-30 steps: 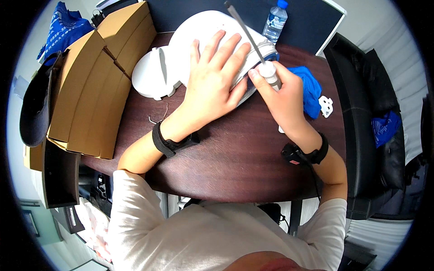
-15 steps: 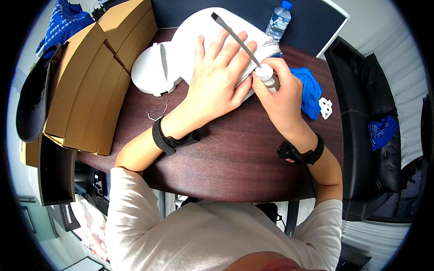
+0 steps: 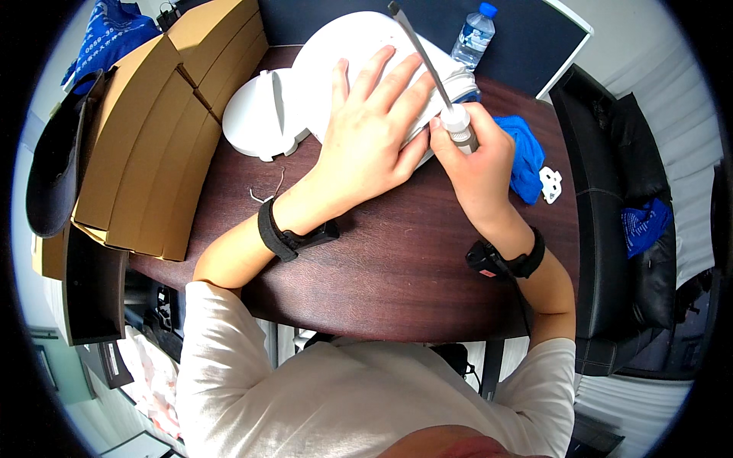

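A rounded white plastic housing (image 3: 336,42) lies at the far side of the table, with a round white part (image 3: 251,122) against its left. My left hand (image 3: 372,122) rests flat on the housing, palm down and fingers spread. Closed around the grey and white handle of a screwdriver (image 3: 460,131) is my right hand (image 3: 481,149), just right of the housing. The screwdriver's long flat blade points up and away, slanting left above the housing. The underside of my left hand is hidden.
Cardboard boxes (image 3: 137,153) stand along the table's left side. A water bottle (image 3: 473,38) stands behind the housing. Right of my hand lie a blue cloth (image 3: 525,160) and a small white piece (image 3: 550,185). A thin wire (image 3: 269,191) lies near my left wrist.
The screwdriver's blade has swung to the right and stands steeper. My right hand has shifted slightly right with it. My left hand stays flat on the housing.
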The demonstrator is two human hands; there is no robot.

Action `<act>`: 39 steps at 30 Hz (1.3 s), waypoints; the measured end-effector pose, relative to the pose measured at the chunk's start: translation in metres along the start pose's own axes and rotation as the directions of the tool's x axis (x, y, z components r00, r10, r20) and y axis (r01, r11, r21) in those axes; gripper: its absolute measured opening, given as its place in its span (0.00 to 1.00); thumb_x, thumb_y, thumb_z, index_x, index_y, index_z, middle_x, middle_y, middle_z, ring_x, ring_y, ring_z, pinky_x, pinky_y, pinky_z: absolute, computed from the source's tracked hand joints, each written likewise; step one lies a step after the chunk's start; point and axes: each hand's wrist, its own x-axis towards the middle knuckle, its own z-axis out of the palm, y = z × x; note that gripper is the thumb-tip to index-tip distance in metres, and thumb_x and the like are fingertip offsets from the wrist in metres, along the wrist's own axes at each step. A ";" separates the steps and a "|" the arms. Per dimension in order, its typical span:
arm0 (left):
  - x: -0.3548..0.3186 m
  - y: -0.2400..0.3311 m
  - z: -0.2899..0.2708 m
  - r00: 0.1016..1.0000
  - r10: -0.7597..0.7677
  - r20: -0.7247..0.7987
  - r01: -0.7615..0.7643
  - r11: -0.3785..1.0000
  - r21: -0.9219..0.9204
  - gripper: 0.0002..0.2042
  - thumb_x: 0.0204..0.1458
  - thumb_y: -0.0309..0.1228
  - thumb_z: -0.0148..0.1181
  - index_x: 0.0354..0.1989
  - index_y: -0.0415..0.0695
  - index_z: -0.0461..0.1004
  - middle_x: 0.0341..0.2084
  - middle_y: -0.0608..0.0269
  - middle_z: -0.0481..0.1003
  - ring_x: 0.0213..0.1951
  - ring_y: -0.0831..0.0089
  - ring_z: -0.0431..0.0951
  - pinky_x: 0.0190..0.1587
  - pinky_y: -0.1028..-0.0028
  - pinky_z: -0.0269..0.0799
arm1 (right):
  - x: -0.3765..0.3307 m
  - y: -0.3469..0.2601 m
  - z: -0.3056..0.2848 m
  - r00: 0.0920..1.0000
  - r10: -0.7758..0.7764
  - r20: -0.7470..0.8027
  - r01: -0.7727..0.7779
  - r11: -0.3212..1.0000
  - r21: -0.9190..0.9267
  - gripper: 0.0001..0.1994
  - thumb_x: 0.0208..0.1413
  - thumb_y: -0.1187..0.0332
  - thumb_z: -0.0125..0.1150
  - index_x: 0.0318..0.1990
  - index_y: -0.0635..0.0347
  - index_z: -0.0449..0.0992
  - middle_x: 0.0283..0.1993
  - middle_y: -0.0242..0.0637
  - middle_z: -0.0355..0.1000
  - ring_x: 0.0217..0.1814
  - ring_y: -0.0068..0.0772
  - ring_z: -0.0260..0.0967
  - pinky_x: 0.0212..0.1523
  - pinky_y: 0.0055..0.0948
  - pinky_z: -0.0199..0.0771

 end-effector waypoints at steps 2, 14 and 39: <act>-0.001 -0.001 -0.001 1.000 -0.003 0.003 0.002 1.000 0.002 0.30 0.47 0.32 0.60 0.63 0.49 0.68 0.65 0.54 0.64 0.69 0.49 0.57 0.66 0.38 0.45 | 0.000 0.001 0.002 1.000 -0.016 -0.020 0.016 1.000 0.020 0.10 0.49 0.73 0.68 0.38 0.63 0.76 0.33 0.45 0.77 0.34 0.39 0.79 0.33 0.31 0.75; 0.000 -0.001 0.002 1.000 0.013 0.022 -0.013 1.000 -0.014 0.29 0.49 0.33 0.60 0.64 0.48 0.67 0.65 0.54 0.64 0.68 0.49 0.58 0.65 0.37 0.48 | -0.015 0.033 -0.066 0.979 0.201 0.024 -0.200 0.979 -0.043 0.07 0.52 0.71 0.68 0.36 0.61 0.76 0.27 0.29 0.74 0.28 0.18 0.71 0.29 0.23 0.70; 0.004 -0.007 0.006 0.997 0.071 -0.037 -0.073 0.995 -0.065 0.28 0.48 0.31 0.60 0.62 0.49 0.70 0.63 0.56 0.67 0.68 0.51 0.60 0.68 0.42 0.46 | -0.087 0.219 -0.238 0.639 0.769 -0.027 -0.750 0.615 -0.244 0.11 0.57 0.63 0.63 0.36 0.63 0.79 0.19 0.27 0.68 0.15 0.18 0.63 0.16 0.21 0.59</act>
